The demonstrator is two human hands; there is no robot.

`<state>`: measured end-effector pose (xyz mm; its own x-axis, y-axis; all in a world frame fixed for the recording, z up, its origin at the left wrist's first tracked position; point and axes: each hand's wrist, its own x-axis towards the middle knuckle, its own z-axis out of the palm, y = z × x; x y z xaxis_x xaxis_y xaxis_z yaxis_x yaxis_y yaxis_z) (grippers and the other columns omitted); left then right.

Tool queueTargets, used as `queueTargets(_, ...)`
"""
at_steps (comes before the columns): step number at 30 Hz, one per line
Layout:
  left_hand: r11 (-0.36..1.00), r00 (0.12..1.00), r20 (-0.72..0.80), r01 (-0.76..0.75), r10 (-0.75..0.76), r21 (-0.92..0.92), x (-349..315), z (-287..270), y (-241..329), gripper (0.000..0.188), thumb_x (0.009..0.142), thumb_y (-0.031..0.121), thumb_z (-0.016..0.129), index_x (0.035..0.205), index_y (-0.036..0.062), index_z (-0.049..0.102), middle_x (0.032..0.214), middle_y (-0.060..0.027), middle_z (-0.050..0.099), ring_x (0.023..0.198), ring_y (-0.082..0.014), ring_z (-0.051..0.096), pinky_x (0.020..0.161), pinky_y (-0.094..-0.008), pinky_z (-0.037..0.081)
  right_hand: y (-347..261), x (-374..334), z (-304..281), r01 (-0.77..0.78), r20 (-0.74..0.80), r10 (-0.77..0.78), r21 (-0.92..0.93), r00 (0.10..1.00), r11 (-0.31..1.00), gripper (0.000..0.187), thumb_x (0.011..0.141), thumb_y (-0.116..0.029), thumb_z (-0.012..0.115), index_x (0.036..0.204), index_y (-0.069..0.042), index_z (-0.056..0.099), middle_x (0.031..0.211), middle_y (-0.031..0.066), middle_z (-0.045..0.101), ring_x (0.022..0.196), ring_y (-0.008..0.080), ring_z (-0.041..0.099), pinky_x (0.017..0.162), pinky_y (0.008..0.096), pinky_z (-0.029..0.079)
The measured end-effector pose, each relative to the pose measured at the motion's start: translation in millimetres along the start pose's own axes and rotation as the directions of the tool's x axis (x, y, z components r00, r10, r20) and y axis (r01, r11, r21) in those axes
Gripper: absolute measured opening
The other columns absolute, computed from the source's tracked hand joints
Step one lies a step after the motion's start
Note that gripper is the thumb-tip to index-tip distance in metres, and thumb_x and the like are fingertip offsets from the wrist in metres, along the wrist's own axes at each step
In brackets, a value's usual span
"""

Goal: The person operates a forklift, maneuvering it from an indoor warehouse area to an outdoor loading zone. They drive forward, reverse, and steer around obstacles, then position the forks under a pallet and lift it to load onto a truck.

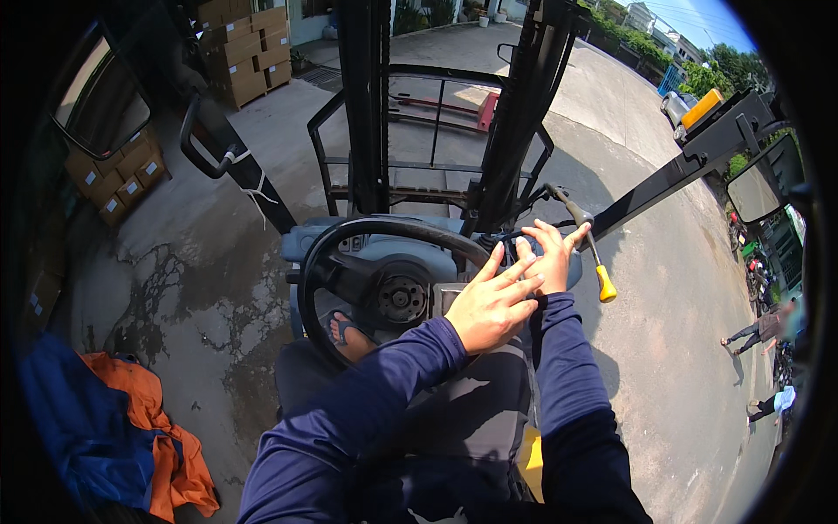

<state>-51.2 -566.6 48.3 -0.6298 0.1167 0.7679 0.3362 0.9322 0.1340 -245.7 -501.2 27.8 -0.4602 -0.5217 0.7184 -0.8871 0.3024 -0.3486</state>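
Spreading its fingers, the left hand (493,310) hangs over the right edge of the steering wheel (403,295), its fingertips overlapping the right hand (552,262) in view; whether the two touch, I cannot tell. The right hand is spread too, its fingers partly bent and pointing forward — nothing shows gripped in either one. Just beyond the right hand's fingertips stands a lever (576,210), with its yellow knob (607,285) just right of the hand, apart from the palm. Contact between fingertip and lever is unclear.

Below the wheel's left edge, a sandalled foot (347,337) shows. Off to the left, orange cloth (166,428) lies against blue cloth (83,432). Past the wheel's far edge rises the black mast (365,105), a red piece of equipment (487,112) visible through its guard frame (436,164). Farther off, cardboard boxes (244,61) are stacked at the upper left — and two people (768,325) walk at the far right.
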Motion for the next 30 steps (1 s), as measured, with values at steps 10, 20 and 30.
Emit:
queueTargets(10,0.92,0.91,-0.343,0.319,-0.232,0.226,13.9,-131.0,-196.4,0.02,0.078,0.002,0.065,0.094,0.0083,0.076,0.101,-0.0071,0.078,0.115,-0.0317,0.069,0.118,-0.0613,0.033,8.1,67.2,65.2,0.004,-0.042,-0.005,-0.013,0.999,1.0,0.02,0.084,-0.025,0.077,0.096,-0.009,0.08,0.112,0.0144,0.074,0.12,0.0339,0.064,0.125,0.0648,-0.009)
queueTargets(20,0.985,0.979,-0.168,0.138,-0.12,0.101,89.2,-45.2,-241.6,0.018,0.074,0.004,0.067,0.089,0.0108,0.074,0.088,-0.0041,0.073,0.096,-0.0258,0.069,0.115,-0.0565,0.04,33.5,126.1,121.0,-0.019,-0.096,0.016,-0.027,0.995,0.999,0.02,0.083,-0.026,0.076,0.096,-0.011,0.08,0.112,0.014,0.073,0.133,0.0385,0.054,0.125,0.0626,-0.011)
queueTargets(30,0.983,0.981,0.078,-0.172,0.178,-0.069,37.2,40.0,-277.4,0.009,0.077,0.019,0.072,0.078,0.0101,0.071,0.088,-0.0053,0.07,0.112,-0.0288,0.065,0.122,-0.0628,0.03,66.2,181.1,208.8,-0.018,-0.125,0.013,-0.042,0.992,0.999,0.015,0.089,-0.024,0.074,0.097,-0.012,0.08,0.114,0.011,0.074,0.125,0.0268,0.062,0.124,0.061,-0.015)
